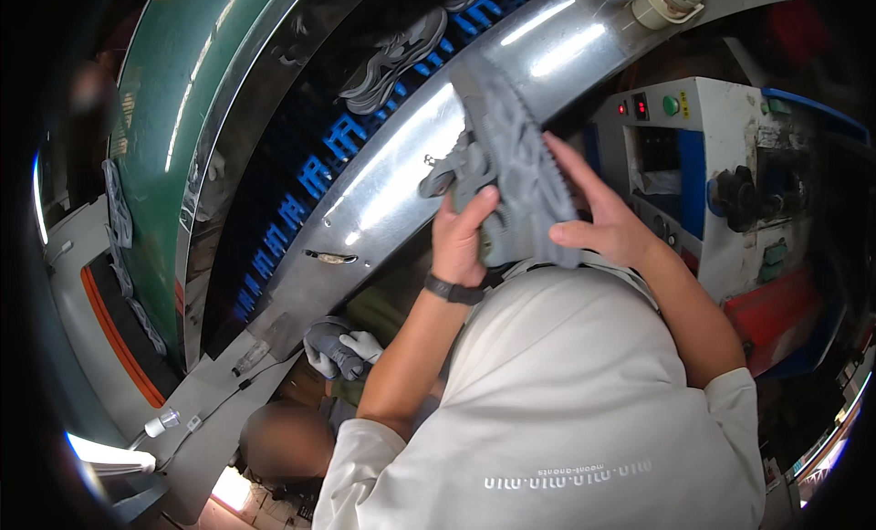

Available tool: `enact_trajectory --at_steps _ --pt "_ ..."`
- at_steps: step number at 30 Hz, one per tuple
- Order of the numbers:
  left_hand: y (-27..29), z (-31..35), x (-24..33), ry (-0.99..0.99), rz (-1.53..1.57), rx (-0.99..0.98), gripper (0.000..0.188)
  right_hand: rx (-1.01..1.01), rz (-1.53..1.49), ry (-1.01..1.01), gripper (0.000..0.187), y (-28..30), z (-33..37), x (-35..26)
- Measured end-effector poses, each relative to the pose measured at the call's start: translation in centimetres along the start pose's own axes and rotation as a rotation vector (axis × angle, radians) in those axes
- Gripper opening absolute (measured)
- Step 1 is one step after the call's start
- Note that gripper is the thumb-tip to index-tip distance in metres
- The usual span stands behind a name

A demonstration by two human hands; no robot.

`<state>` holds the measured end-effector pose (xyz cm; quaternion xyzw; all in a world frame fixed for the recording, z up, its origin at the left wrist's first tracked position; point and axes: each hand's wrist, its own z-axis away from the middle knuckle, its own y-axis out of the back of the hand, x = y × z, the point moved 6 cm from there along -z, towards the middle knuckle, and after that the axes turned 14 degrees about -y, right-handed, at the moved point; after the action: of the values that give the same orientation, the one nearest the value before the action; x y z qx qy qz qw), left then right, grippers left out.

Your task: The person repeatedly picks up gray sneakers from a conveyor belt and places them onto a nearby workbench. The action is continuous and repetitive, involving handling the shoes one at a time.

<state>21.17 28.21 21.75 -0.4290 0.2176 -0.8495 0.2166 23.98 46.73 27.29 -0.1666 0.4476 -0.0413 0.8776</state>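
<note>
In front of my body a grey shoe (525,156) with a ridged, patterned sole is held up, somewhat blurred by motion. My left hand (462,238), with a dark band at its wrist, grips the shoe's left side, its thumb pressed on the grey material. From the right, my right hand (611,221) clasps the sole's edge between thumb and fingers. The far end of the shoe reaches over the shiny metal rail (401,156). Where the upper joins the sole is too blurred to tell.
Beyond the rail runs a dark conveyor with blue slats (315,176), carrying grey shoes (394,62). A lidded beige container (666,5) stands on the rail. A machine with buttons (680,128) is at right. At lower left a gloved co-worker holds a dark grey shoe (334,344).
</note>
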Motion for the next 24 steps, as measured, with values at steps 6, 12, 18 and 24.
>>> enact_trajectory --at_steps 6,12,18,24 --pt "16.4 -2.0 9.4 -0.389 -0.641 0.318 0.051 0.089 0.027 -0.182 0.065 1.7 2.7 3.7" --pt "26.8 -13.6 22.8 -0.640 -1.441 0.289 0.063 0.416 -0.036 -0.153 0.059 5.4 9.1 6.3" --pt "31.9 -25.0 27.5 -0.701 -2.251 0.245 0.046 0.622 0.134 -0.344 0.057 5.5 15.2 12.9" --pt "40.2 -28.4 29.8 -0.653 -2.453 0.139 0.051 0.715 0.008 -0.264 0.050 6.0 18.2 16.5"
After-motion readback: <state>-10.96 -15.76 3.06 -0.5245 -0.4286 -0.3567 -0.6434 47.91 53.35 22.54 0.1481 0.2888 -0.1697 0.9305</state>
